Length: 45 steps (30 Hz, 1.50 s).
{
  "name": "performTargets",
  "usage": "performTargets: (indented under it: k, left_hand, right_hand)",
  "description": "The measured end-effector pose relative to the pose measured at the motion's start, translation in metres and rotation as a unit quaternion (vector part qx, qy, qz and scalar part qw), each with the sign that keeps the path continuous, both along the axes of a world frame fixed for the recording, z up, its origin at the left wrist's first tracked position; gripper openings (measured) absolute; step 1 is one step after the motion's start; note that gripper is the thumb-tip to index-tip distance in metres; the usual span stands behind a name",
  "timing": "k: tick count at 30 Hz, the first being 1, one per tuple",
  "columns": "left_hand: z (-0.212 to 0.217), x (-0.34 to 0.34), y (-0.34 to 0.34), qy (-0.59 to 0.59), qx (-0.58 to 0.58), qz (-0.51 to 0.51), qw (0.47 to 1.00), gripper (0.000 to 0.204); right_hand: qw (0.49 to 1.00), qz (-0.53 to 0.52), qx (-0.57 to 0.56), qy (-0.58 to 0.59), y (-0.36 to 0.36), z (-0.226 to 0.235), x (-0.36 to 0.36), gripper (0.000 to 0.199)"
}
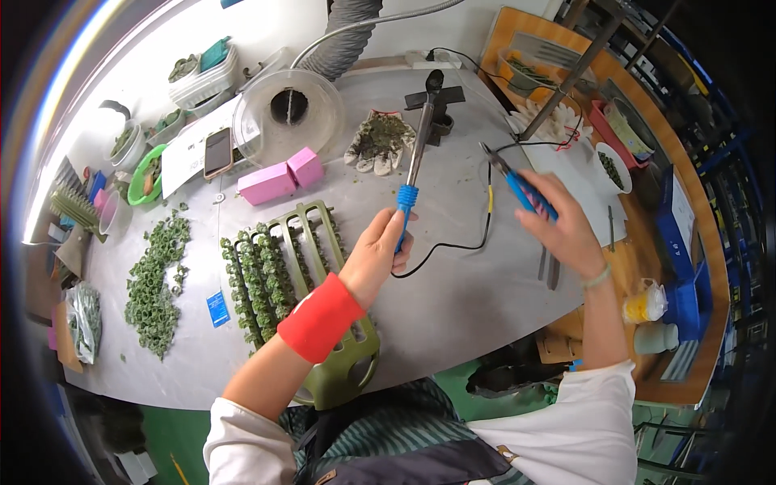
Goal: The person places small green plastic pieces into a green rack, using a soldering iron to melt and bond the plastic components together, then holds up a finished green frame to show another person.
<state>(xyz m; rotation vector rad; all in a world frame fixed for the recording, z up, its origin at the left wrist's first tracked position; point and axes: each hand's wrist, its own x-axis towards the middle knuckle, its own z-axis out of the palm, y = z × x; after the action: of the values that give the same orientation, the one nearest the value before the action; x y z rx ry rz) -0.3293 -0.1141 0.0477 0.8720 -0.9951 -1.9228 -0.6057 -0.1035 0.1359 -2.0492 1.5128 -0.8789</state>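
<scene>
striped apron (396, 432) fronts your torso at the near edge of the grey table (461, 315). your left hand (378, 250) is wrapped around the blue-handled corded tool (419, 152), right of the green rack (349, 360); your right hand (559, 222) grips blue pliers (513, 179), raised.

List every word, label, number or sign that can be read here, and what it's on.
None can be quoted reliably.
Blue card on the table: pale print, too small to read.
White sheet beside the phone: dark marks, not clear enough to quote.
Yellow-and-white container at right: too blurred to read.
Metal-shafted tool in the left hand and blue-handled pliers in the right hand: no readable lettering.
</scene>
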Motion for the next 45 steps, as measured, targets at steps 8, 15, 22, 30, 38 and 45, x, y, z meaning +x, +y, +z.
performTargets:
  k: [8, 15, 22, 30, 38, 45]
  left_hand:
    - [0.002, 0.000, 0.008, -0.028, -0.030, 0.008, 0.999, 0.022]
    - [-0.005, 0.006, 0.004, -0.081, -0.059, 0.011, 0.995, 0.019]
    - [-0.008, 0.000, 0.001, -0.111, -0.092, 0.026, 0.989, 0.018]
    - [-0.006, -0.005, 0.008, -0.125, -0.095, 0.057, 0.986, 0.017]
    - [-0.003, -0.008, 0.010, -0.117, -0.090, 0.063, 0.987, 0.016]
    - [-0.004, -0.006, 0.010, -0.123, -0.107, 0.072, 0.984, 0.016]
  right_hand:
    - [0.981, 0.023, -0.112, 0.157, -0.034, 0.022, 0.028, 0.051]
    - [0.972, -0.003, -0.114, 0.207, -0.032, 0.023, 0.029, 0.052]
    - [0.937, 0.014, -0.204, 0.283, -0.025, 0.026, 0.030, 0.051]
    - [0.898, 0.011, -0.263, 0.352, -0.025, 0.031, 0.031, 0.051]
    - [0.889, 0.005, -0.275, 0.367, -0.025, 0.029, 0.029, 0.052]
    - [0.882, 0.002, -0.281, 0.379, -0.029, 0.023, 0.029, 0.052]
